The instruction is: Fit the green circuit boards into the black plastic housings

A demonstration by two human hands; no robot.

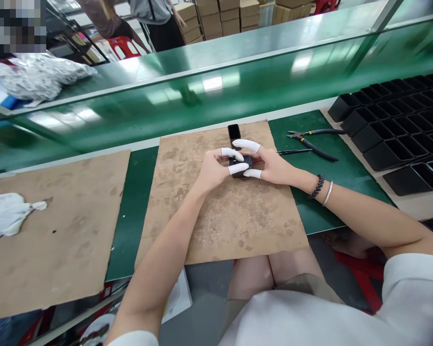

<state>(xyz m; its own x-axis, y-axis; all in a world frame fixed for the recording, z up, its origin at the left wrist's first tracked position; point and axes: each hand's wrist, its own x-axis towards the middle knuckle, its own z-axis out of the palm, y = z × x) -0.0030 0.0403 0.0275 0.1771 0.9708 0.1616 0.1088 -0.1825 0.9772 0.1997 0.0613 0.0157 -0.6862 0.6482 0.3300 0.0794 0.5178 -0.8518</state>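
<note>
Nearest: brown, stained cardboard sheet (220, 221) on the green, smooth tabletop (135, 206). Above its far half, both hands meet on a small, black, block-shaped part (248, 161).

Handling guess: light and stiff, likely moulded plastic, so it shouldn't flex under a pinch. Surface looks smooth; could skid against the white, thin finger covers (245, 144) if squeezed off-centre. Doesn't look very fragile, but I'd go easy on edges and the top face. Best hold: opposite side walls, thumb against fingertips, other hand steadying the right end.

Position: part sits between the hands, at the left hand's (213, 168) fingertips and just left of the right hand (274, 166). Left is pinching it, thumb on the near side, index finger over the top. Right has its thumb at the near right corner, index finger reaching past the far side; its other fingers are hidden, so can't tell if it really grips.

Just beyond: black, glossy, rectangular piece (234, 132) lying on the cardboard, near the right index fingertip. Off right: dark, slim, pointed tool (294, 152), then black-handled, yellow-banded metal cutters (301, 136). Further right, rows of black, open-topped rectangular bins (380, 156).
</note>
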